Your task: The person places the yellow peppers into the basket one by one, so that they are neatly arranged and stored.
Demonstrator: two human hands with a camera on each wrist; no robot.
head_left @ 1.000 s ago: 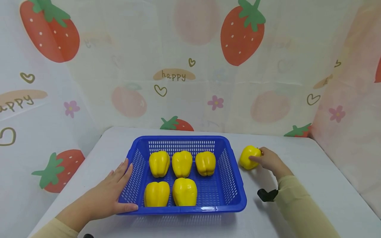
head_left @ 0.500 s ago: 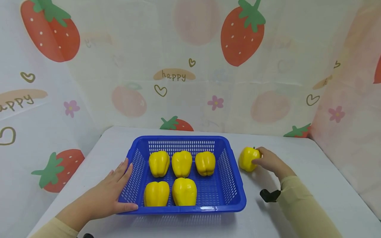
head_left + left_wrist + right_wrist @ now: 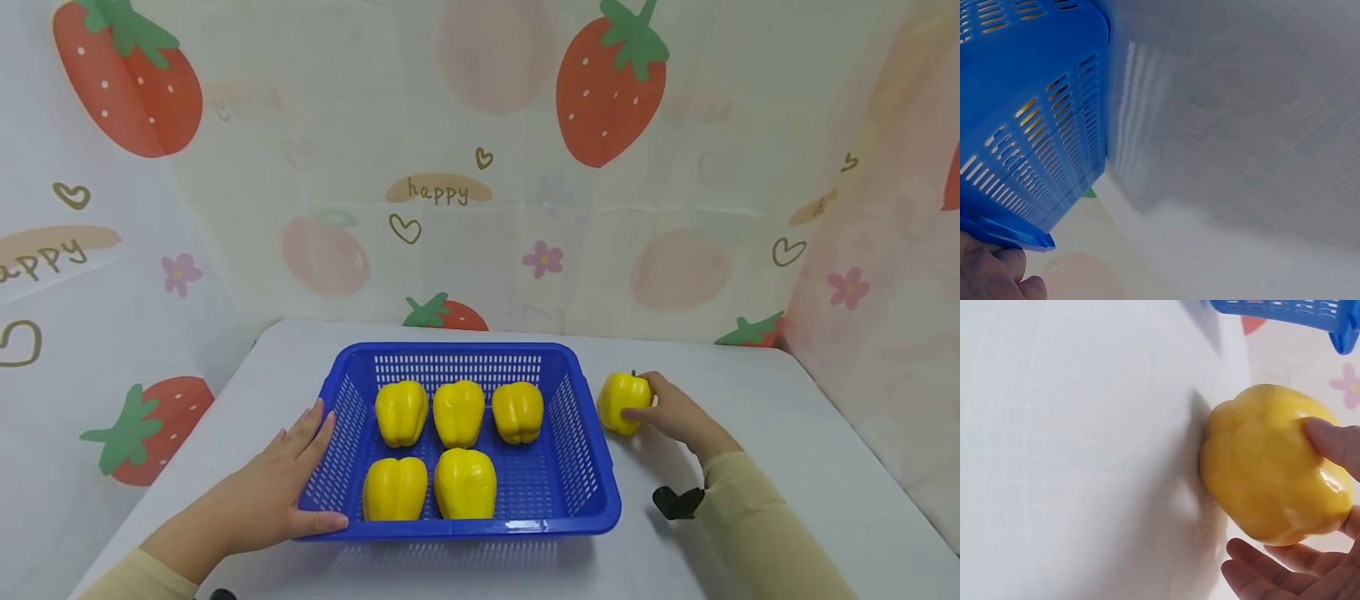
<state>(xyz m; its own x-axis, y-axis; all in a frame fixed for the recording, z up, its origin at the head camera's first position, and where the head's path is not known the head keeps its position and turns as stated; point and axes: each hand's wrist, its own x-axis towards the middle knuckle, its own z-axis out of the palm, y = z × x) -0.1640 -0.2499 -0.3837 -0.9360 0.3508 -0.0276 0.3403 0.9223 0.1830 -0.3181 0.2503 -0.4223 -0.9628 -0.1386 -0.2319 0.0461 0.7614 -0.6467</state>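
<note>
A blue plastic basket [image 3: 611,500] stands on the white table, with several yellow bell peppers [image 3: 459,412] inside in two rows. My left hand [image 3: 262,492] rests on the basket's left side, fingers stretched along the rim and thumb over the front left corner. Beyond the right wall, another yellow bell pepper [image 3: 621,404] stands on the table, stem up. My right hand [image 3: 681,415] holds it from the right; in the right wrist view the thumb [image 3: 1335,440] presses one side of this pepper [image 3: 1266,462] while fingers curve at the opposite side, some of them apart from it.
White cloth [image 3: 810,467] covers the table. Patterned curtains [image 3: 525,208] with strawberries, hearts and flowers hang behind it and at both sides. The basket's right wall separates the pepper in my right hand from those inside.
My right hand has shifted the pepper a little to the left and toward me, nearer the basket, and its stem now points up. The left hand and basket stay in place.
</note>
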